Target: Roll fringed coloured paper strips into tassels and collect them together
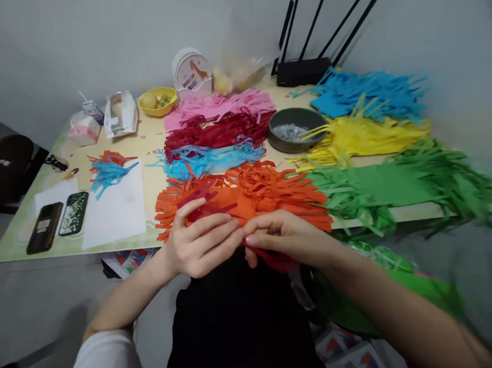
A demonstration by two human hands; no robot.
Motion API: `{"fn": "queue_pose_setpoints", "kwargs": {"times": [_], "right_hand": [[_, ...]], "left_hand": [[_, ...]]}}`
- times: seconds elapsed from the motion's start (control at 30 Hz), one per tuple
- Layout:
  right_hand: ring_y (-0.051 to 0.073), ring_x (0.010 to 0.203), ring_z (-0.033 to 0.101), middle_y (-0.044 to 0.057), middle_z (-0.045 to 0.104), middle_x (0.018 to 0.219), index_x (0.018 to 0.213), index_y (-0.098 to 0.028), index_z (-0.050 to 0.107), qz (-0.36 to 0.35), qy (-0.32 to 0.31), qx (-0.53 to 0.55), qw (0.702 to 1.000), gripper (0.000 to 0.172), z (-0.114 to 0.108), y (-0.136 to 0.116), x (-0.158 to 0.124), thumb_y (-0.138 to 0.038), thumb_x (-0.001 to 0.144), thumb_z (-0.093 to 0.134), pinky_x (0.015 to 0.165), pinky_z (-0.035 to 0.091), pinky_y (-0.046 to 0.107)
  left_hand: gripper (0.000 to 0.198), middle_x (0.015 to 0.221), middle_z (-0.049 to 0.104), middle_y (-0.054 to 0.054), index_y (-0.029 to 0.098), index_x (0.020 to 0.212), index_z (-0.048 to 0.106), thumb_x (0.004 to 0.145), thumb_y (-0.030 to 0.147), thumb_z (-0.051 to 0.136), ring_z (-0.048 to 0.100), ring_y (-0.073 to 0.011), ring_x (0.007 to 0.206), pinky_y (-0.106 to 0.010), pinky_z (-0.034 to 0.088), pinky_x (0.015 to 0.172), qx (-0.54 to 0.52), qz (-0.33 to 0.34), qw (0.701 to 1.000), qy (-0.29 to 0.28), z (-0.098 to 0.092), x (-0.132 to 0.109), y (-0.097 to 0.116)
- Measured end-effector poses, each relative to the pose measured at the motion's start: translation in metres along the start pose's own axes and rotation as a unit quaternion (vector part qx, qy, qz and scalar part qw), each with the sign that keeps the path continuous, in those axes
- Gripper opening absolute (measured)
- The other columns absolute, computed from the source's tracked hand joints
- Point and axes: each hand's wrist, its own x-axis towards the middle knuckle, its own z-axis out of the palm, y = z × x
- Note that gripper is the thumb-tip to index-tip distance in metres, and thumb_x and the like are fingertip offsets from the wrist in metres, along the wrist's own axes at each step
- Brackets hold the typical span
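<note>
Between my two hands, close to the table's front edge, is a piece of red fringed paper (278, 260). My left hand (206, 243) closes around it, and darker red strips show beyond its thumb and fingers. With thumb and fingertips, my right hand (281, 236) pinches the same paper right beside the left fingertips. A loose red end hangs below the right hand. Just behind both hands lies a stack of orange fringed paper (247, 198), partly covered by them. The exact spot where the fingers meet is hidden.
Fringed paper in pink (220, 108), dark red (218, 133), green (390, 183), yellow (368, 137) and blue (369, 93) covers the table. A dark round tin (279, 143) stands amid it. Two phones (44, 227) lie left, a router (303, 71) at the back.
</note>
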Motion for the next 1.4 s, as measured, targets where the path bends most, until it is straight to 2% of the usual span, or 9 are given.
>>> {"fn": "queue_pose_setpoints", "kwargs": {"times": [0.23,0.43,0.67,0.8,0.87,0.93,1.03,1.13,1.4], "right_hand": [[0.011,0.054,0.062,0.001,0.070,0.062,0.087,-0.017,0.070,-0.064,0.100,0.054,0.991,0.020,0.024,0.008,-0.006,-0.037,0.086,0.072,0.054,0.047,0.021],[0.012,0.063,0.067,0.000,0.073,0.071,0.096,-0.022,0.070,-0.268,0.158,-0.133,0.941,0.009,0.019,-0.003,-0.014,-0.018,0.093,0.063,0.061,0.052,0.024],[0.012,0.071,0.068,0.001,0.073,0.081,0.092,-0.022,0.062,-0.308,0.235,-0.293,0.874,0.009,0.015,0.002,-0.002,-0.014,0.093,0.059,0.066,0.053,0.020],[0.016,0.086,0.071,0.004,0.077,0.091,0.095,-0.020,0.068,-0.325,0.221,-0.413,0.822,0.012,-0.053,-0.011,0.017,-0.023,0.096,0.057,0.083,0.054,0.026],[0.018,0.088,0.071,0.006,0.077,0.095,0.095,-0.019,0.071,-0.202,0.368,-0.471,0.776,0.022,-0.118,-0.021,0.038,-0.028,0.099,0.051,0.082,0.053,0.029],[0.022,0.097,0.071,0.011,0.076,0.107,0.108,-0.014,0.071,0.016,0.423,-0.560,0.712,0.031,-0.186,-0.025,0.064,-0.026,0.101,0.044,0.086,0.052,0.031],[0.028,0.104,0.070,0.017,0.076,0.106,0.098,-0.008,0.075,0.127,0.371,-0.592,0.704,0.022,-0.259,-0.017,0.101,-0.018,0.094,0.056,0.094,0.050,0.037],[0.023,0.102,0.069,0.011,0.074,0.106,0.100,-0.011,0.072,0.178,0.304,-0.611,0.708,0.018,-0.285,0.001,0.125,-0.025,0.093,0.065,0.095,0.052,0.041],[0.023,0.107,0.066,0.012,0.065,0.120,0.119,-0.011,0.064,0.250,0.266,-0.640,0.676,0.034,-0.290,0.023,0.144,-0.035,0.095,0.065,0.092,0.055,0.043]], "left_hand": [[0.018,0.091,0.080,0.000,0.033,0.100,0.074,0.090,0.021,0.065,0.071,-0.0230,0.095,-0.055,0.034,0.111,0.055,-0.072,0.990,0.105,0.020,-0.002,0.005],[0.021,0.097,0.080,-0.002,0.028,0.107,0.073,0.093,0.017,0.063,0.069,-0.0204,0.098,-0.045,0.048,0.099,-0.116,-0.148,0.966,0.179,0.041,0.019,0.034],[0.018,0.103,0.079,-0.005,0.024,0.108,0.075,0.095,0.023,0.063,0.067,-0.0211,0.106,-0.040,0.052,0.098,-0.199,-0.205,0.928,0.239,0.064,0.021,0.025],[0.018,0.089,0.076,-0.002,0.023,0.102,0.073,0.096,0.018,0.057,0.068,-0.0191,0.096,-0.043,0.051,0.100,-0.200,-0.215,0.894,0.338,0.056,0.015,0.024],[0.017,0.075,0.070,-0.001,0.022,0.101,0.072,0.098,0.022,0.055,0.066,-0.0163,0.079,-0.042,0.053,0.094,-0.239,-0.208,0.885,0.342,0.049,0.014,0.030],[0.019,0.064,0.063,0.001,0.021,0.099,0.070,0.100,0.027,0.052,0.060,-0.0133,0.065,-0.036,0.054,0.085,-0.309,-0.216,0.885,0.272,0.046,0.015,0.037],[0.022,0.057,0.059,0.001,0.021,0.095,0.071,0.100,0.031,0.053,0.056,-0.0117,0.060,-0.025,0.050,0.069,-0.381,-0.241,0.881,0.143,0.055,0.017,0.040],[0.026,0.057,0.060,-0.001,0.020,0.091,0.075,0.099,0.034,0.054,0.056,-0.0103,0.059,-0.020,0.044,0.060,-0.388,-0.277,0.875,0.085,0.069,0.017,0.036],[0.039,0.057,0.063,-0.003,0.016,0.086,0.077,0.099,0.043,0.053,0.055,-0.0099,0.058,-0.019,0.043,0.061,-0.367,-0.338,0.865,0.050,0.084,0.017,0.028]]}}
